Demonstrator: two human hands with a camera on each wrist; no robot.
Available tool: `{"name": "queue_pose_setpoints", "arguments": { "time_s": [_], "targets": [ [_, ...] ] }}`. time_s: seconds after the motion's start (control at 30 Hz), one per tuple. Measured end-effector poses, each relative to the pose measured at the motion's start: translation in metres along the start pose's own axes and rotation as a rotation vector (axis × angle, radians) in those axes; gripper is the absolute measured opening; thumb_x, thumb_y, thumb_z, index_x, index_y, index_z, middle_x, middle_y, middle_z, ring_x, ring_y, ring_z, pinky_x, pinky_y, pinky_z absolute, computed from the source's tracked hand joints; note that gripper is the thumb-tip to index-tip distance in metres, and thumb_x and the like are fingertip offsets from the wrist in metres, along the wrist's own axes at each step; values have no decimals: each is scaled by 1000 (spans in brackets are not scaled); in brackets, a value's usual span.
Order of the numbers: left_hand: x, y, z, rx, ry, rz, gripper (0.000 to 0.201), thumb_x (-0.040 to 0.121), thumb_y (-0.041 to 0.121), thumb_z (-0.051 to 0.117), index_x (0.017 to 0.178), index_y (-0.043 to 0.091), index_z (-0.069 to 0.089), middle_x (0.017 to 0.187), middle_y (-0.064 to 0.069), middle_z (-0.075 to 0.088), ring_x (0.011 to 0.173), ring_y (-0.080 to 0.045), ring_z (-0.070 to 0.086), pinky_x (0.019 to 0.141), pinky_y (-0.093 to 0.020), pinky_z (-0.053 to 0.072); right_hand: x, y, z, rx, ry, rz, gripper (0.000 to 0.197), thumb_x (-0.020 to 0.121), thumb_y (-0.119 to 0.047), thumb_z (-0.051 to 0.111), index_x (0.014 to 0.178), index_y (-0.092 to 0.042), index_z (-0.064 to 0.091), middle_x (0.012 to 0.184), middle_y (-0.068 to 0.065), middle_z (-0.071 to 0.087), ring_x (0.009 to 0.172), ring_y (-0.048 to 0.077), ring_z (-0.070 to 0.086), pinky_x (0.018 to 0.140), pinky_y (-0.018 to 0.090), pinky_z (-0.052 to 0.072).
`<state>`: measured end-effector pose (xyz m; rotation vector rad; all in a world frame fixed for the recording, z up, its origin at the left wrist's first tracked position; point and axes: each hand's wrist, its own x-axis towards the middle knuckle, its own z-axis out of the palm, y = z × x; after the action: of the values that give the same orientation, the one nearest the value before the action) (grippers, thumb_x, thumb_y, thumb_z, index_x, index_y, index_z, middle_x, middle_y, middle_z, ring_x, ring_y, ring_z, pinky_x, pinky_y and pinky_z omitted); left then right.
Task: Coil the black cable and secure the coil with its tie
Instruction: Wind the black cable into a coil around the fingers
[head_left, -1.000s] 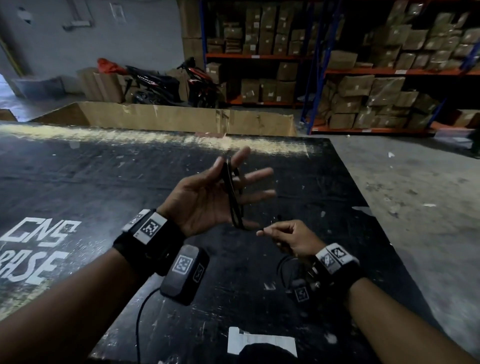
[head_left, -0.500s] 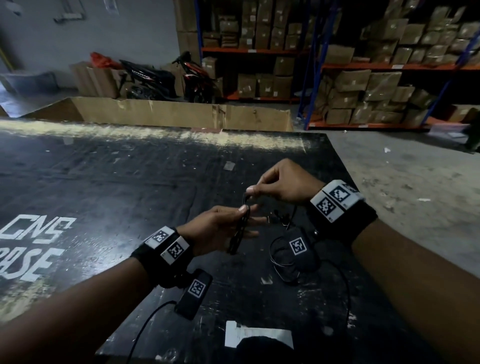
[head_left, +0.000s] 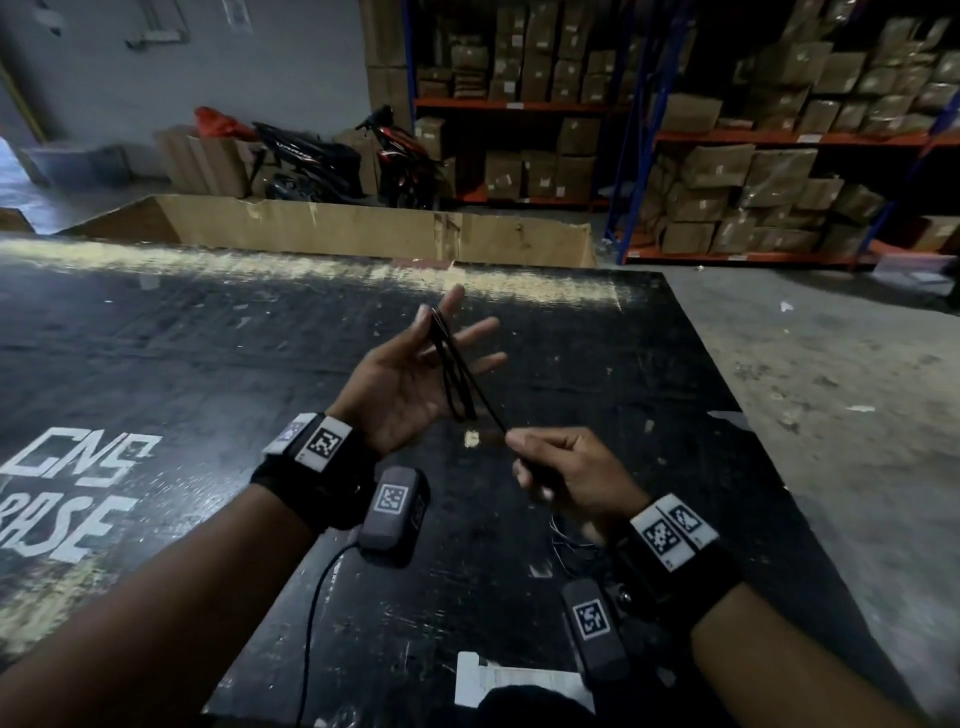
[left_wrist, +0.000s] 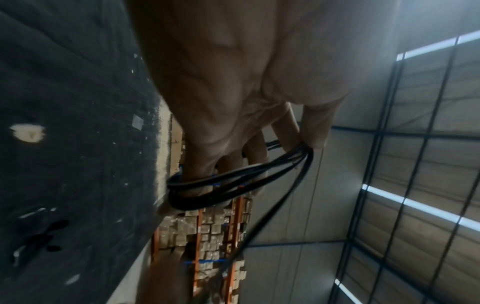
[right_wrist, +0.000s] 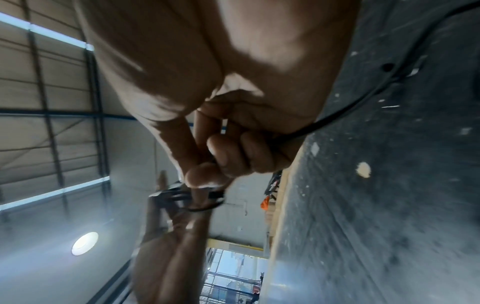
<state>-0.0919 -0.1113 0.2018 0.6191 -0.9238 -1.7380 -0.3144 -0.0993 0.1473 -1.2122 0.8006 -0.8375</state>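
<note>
left hand (head_left: 410, 374) pinches black cable (head_left: 452, 374) loops at the thumb, fingers spread; right hand (head_left: 566, 467) pinches its free strand.

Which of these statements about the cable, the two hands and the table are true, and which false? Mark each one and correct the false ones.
1. The coil hangs in the left hand. True.
2. The right hand is flat on the table. False: it is raised and pinches the cable's free strand.
3. The left fingers are spread out. True.
4. A tie is already fastened round the coil. False: none shows on it.
5. A taut strand runs from the coil to the right hand. True.
6. The table is white. False: it is black, with white letters.
</note>
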Motion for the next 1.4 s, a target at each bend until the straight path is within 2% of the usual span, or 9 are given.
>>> {"name": "queue_pose_setpoints", "arguments": {
  "time_s": [0.4,0.5,0.63,0.73,0.83,0.97,1.13,1.23,1.4],
  "targets": [
    [-12,19,27,-92,-392,-109,43,102,43,43,142,33,55,166,-17,33,151,-48,30,109,-86,6,15,44,-43,-89,80,146,30,85,-27,70,103,-5,80,48,-7,38,38,4,26,39,18,19],
    [-19,-2,31,-47,-489,-338,44,99,37,57,140,22,59,163,-18,35,151,-47,31,112,-75,25,31,21,-56,-225,179,75,14,90,-17,71,93,-8,82,48,1,50,37,6,36,40,20,25],
    [-23,-26,35,288,-336,-420,48,104,21,48,123,-23,54,146,-17,58,127,-29,66,87,-40,58,44,-27,-58,-556,96,2,13,81,-34,79,83,-22,85,91,39,71,74,26,55,66,38,43],
    [-18,-39,36,418,-272,-504,41,103,12,45,89,-18,70,130,-1,70,109,-11,74,72,-20,58,45,-61,-48,-811,-5,-21,12,84,-32,78,79,-23,84,72,18,76,59,21,53,56,31,39],
    [-16,-50,18,530,-221,-480,48,108,12,41,109,-34,54,122,7,76,110,-3,72,80,-20,57,44,-82,-29,-939,-24,-51,13,85,-27,79,83,-16,84,69,1,78,57,5,64,58,25,48],
    [-9,-57,10,579,-120,-372,43,108,15,44,129,-20,56,120,1,75,104,-7,74,77,-20,58,31,-82,-12,-1039,38,-103,10,84,-26,79,84,-17,84,75,-4,80,65,-3,70,54,9,45],
    [8,-46,22,477,27,-318,35,109,14,40,117,-5,68,106,0,80,101,-10,76,61,-19,58,12,-67,-20,-869,175,-234,11,87,-21,75,94,-20,84,78,-3,80,68,1,72,64,18,53],
    [10,-40,10,347,89,-209,36,107,26,44,123,10,72,136,4,70,128,-26,65,83,-39,60,4,-52,-24,-661,210,-286,13,92,-19,71,97,-17,83,62,0,74,53,4,63,56,20,47],
    [12,-26,-4,189,42,-137,44,100,44,46,142,38,59,152,-4,58,140,-34,54,116,-77,21,2,-24,-28,-176,207,-179,13,93,-11,67,97,-11,80,52,1,60,37,6,38,38,16,27]
  ]
}}
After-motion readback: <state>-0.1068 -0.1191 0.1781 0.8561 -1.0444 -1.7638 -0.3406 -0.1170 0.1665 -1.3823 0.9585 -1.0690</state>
